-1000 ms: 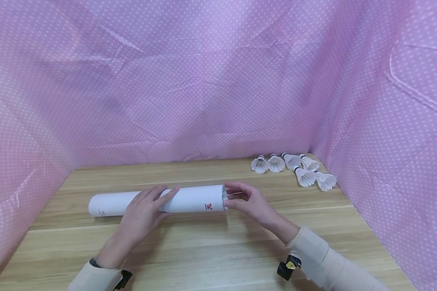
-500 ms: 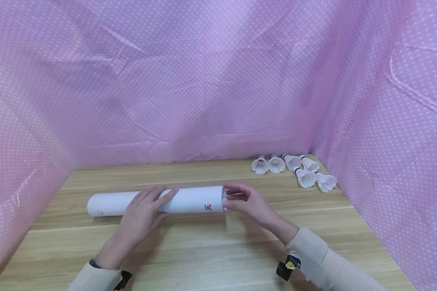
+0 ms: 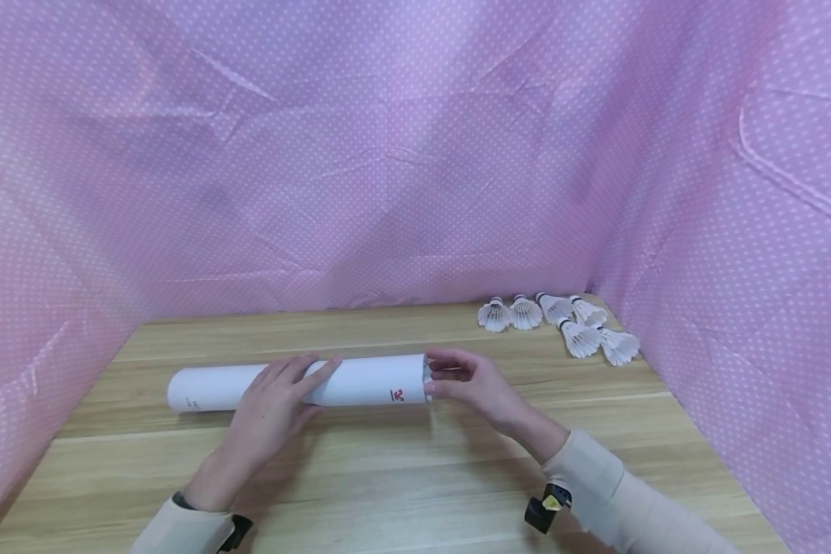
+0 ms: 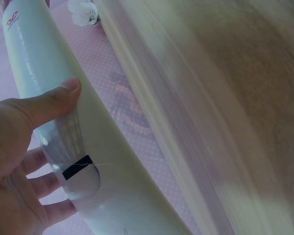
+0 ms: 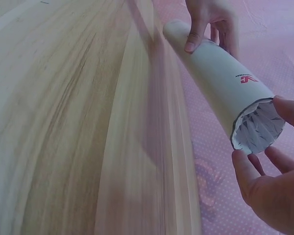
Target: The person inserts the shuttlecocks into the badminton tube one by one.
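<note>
A long white shuttlecock tube (image 3: 370, 378) with a small red logo lies sideways in front of me. My left hand (image 3: 268, 408) grips its middle, thumb on the near side and fingers over the far side. At the tube's right end is my right hand (image 3: 481, 388), its curved fingers and thumb spread across the mouth. In the right wrist view a shuttlecock (image 5: 258, 128) fills that mouth, feathers outward, and the fingertips hold its feather edge by the rim. Its cork is hidden inside. A printed shuttlecock picture with a black band shows on the tube in the left wrist view.
Several loose shuttlecocks (image 3: 575, 327) lie in a cluster at the back right corner of the wooden table (image 3: 402, 477). Pink dotted cloth (image 3: 388, 192) hangs behind the table and along both sides.
</note>
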`<state>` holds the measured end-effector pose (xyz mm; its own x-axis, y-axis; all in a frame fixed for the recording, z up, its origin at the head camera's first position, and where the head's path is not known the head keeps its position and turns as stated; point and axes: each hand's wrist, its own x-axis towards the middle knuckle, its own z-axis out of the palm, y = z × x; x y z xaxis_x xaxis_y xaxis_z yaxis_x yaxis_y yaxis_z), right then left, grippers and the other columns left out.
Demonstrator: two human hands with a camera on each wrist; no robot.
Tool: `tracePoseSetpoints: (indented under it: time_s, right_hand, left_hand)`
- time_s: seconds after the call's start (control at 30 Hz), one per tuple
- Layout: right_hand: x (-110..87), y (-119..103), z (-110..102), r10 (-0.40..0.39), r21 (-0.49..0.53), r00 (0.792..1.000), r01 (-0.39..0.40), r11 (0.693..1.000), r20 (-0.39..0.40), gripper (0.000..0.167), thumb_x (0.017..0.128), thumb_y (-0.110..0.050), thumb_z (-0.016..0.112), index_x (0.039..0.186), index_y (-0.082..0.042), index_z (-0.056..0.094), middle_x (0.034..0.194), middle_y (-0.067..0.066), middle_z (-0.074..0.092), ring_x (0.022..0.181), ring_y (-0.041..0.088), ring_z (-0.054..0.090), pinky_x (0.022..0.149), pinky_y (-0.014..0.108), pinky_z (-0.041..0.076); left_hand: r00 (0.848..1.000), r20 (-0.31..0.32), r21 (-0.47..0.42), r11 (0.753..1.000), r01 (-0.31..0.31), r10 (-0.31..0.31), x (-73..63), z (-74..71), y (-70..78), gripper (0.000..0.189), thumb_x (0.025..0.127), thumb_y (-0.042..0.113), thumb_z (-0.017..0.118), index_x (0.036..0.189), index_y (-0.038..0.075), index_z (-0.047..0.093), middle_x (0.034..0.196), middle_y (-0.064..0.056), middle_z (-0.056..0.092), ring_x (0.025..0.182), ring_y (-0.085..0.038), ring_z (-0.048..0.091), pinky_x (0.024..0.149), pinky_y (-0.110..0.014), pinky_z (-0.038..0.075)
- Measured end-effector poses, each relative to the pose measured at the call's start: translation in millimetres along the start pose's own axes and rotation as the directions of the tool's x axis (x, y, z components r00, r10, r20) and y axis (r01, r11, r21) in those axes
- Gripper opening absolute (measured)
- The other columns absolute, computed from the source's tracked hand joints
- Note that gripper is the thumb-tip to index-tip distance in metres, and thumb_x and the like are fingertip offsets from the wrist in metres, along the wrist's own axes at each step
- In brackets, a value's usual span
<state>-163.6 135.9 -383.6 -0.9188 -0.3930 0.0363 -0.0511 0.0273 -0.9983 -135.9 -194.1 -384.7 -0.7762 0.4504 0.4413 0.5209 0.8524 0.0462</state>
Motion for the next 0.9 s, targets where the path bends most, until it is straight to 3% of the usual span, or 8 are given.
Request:
tracePoseSetpoints:
  time_s: [0.9]
  right_hand:
    - [1.9, 5.1, 6.5, 0.025, 0.128, 1.000, -0.023, 0.992, -0.018, 0.058, 0.089, 0.000, 0.071, 0.142, 0.006, 0.050, 0.137, 0.023, 0.053, 0.127, 0.036, 0.054, 0.100, 0.034, 0.053]
  left_hand:
    - [1.000, -0.023, -0.017, 1.000, 0.001, -0.001, 1.1, 2.4, -0.8, 0.088, 0.069, 0.013, 0.093, 0.147, 0.024, 0.053, 0.135, -0.016, 0.058, 0.118, -0.040, 0.057, 0.104, -0.060, 0.045]
